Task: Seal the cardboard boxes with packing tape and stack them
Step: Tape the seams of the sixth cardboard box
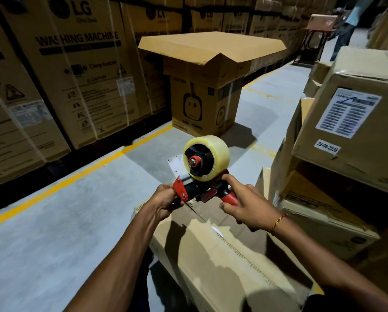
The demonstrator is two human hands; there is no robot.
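A red and black tape dispenser (202, 188) with a roll of clear packing tape (207, 157) hovers over the far end of a long cardboard box (222, 255) right in front of me. My right hand (244, 206) grips its red handle. At the dispenser's front end, my left hand (167, 200) pinches the red blade guard; whether tape is between the fingers is hidden. The box top shows a centre seam running towards me.
A cardboard box with raised flaps (207, 86) stands on the grey floor (53, 233) ahead. Washing machine cartons (75, 75) line the left behind a yellow floor line. Stacked boxes (350, 136) crowd my right. A person (348, 30) stands far back right near a table.
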